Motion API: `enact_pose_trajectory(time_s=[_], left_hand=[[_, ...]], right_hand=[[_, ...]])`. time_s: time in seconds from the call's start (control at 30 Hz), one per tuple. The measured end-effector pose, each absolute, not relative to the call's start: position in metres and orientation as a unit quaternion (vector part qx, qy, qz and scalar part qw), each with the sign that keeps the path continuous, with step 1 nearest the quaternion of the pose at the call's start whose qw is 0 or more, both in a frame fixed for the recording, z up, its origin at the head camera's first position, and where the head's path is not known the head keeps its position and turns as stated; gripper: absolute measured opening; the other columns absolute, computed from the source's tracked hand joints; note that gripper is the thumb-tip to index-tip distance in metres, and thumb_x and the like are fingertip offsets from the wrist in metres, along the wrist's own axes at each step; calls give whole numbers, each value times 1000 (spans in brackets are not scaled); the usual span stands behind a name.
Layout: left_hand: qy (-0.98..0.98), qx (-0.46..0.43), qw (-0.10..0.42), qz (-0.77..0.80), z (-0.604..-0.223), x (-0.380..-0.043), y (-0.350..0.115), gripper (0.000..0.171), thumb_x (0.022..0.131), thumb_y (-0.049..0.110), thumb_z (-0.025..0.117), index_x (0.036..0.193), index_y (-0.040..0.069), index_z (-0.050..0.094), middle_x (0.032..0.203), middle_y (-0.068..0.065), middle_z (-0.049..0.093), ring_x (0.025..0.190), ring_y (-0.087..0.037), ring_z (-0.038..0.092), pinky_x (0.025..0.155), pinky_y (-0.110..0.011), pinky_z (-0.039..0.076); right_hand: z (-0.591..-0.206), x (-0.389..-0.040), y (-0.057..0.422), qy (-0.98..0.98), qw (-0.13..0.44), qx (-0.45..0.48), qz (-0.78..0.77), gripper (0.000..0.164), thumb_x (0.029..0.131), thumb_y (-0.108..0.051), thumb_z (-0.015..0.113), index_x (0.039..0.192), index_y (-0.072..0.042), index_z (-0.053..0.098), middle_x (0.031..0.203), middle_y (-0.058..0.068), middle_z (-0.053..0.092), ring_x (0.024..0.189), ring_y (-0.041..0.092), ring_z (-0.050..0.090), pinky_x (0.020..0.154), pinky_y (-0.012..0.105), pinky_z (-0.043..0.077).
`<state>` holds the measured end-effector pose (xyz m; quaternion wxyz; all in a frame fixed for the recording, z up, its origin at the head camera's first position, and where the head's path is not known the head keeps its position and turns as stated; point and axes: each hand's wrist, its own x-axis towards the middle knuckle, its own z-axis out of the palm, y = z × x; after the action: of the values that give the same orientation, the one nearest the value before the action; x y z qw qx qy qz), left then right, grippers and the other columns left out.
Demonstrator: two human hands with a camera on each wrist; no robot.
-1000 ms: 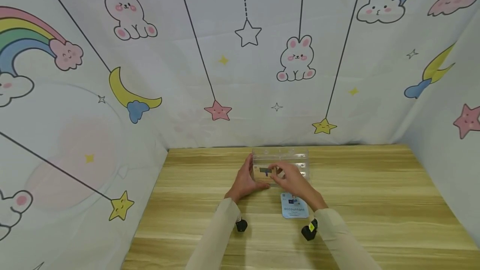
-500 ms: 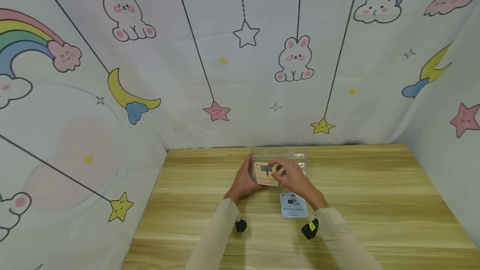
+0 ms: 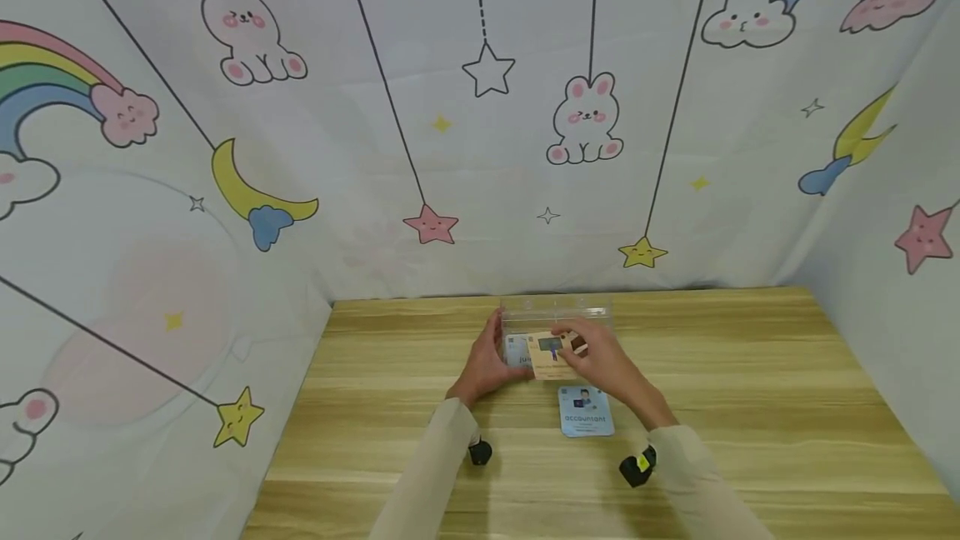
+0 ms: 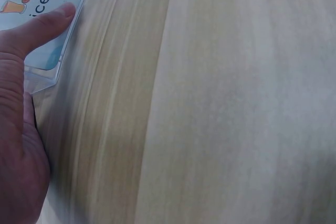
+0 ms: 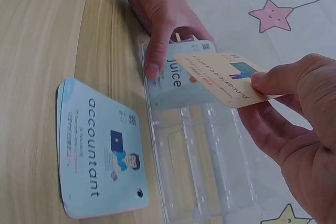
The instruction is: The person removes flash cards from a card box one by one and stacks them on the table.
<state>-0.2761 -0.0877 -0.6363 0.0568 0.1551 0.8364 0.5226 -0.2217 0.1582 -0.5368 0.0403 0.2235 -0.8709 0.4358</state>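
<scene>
My left hand [image 3: 483, 365] holds the left end of a clear plastic box [image 3: 555, 307], its thumb lying over the front edge. A pale blue flashcard reading "juice" [image 5: 181, 90] lies in that end of the box, partly covered by the left thumb. Between thumb and fingers, my right hand [image 3: 600, 361] pinches a yellow flashcard [image 5: 215, 77] printed "clean the blackboard". This card is tilted above the box and overlaps the juice card in the head view. Close in front of the box lies a small stack of blue flashcards [image 5: 100, 150], with "accountant" on top.
Thin clear dividers [image 5: 202, 153] split the rest of the box into slots. The wood-grain table [image 3: 750, 407] meets a white printed cloth [image 3: 525, 257] just behind the box. Black wrist cameras [image 3: 637, 467] hang under both sleeves.
The yellow card has come away from the left end of the box and moved right with my right hand, uncovering the juice card. My left hand keeps its hold on the box.
</scene>
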Motion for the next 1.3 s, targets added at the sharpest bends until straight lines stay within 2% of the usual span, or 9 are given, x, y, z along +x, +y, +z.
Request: enact_pose_trajectory(time_s=[0.27,0.47,0.7,0.83,1.07,1.3], left_hand=[[839,150,58,519,-634,-275,-87,133,70,28,100,168,16,10,169,-9,24,153,-21,30,121,-30,31],[840,152,57,518,-635,-275,-87,134,70,26,100,168,15,10,169,-10,25,153,-22,30,121,-30,31],[842,148,64,515,-634,-275,-88,134,70,25,100,168,15,9,169,-10,25,152,-21,31,121,-28,31],[841,149,64,517,-632,-274,-87,133,70,24,100,168,15,9,169,-10,24,153,-22,31,121,-30,31],[840,153,60,517,-632,-274,-87,132,71,23,99,167,13,9,170,-12,23,153,-24,30,122,-31,30],[843,151,62,513,-634,-275,-88,133,71,25,100,168,16,10,170,-9,23,153,-21,30,121,-29,30]], right_hand=[[-545,-215,174,-871,64,234,428,33,90,4,77,122,-2,70,118,11,69,89,21,70,74,31,63],[-551,-205,183,-874,37,212,435,33,91,3,76,123,-3,70,118,11,69,89,20,70,74,28,62],[-560,-192,193,-877,25,186,443,32,91,4,76,122,0,70,120,13,68,89,19,68,77,31,62],[-566,-185,199,-874,12,164,457,32,91,4,76,122,0,70,120,14,69,88,19,68,74,28,62],[-573,-177,205,-865,-9,141,482,32,91,6,75,121,1,69,121,21,68,88,22,71,71,28,61],[-584,-172,205,-862,-36,101,496,33,91,5,75,123,3,69,125,22,67,91,25,72,71,28,61]])
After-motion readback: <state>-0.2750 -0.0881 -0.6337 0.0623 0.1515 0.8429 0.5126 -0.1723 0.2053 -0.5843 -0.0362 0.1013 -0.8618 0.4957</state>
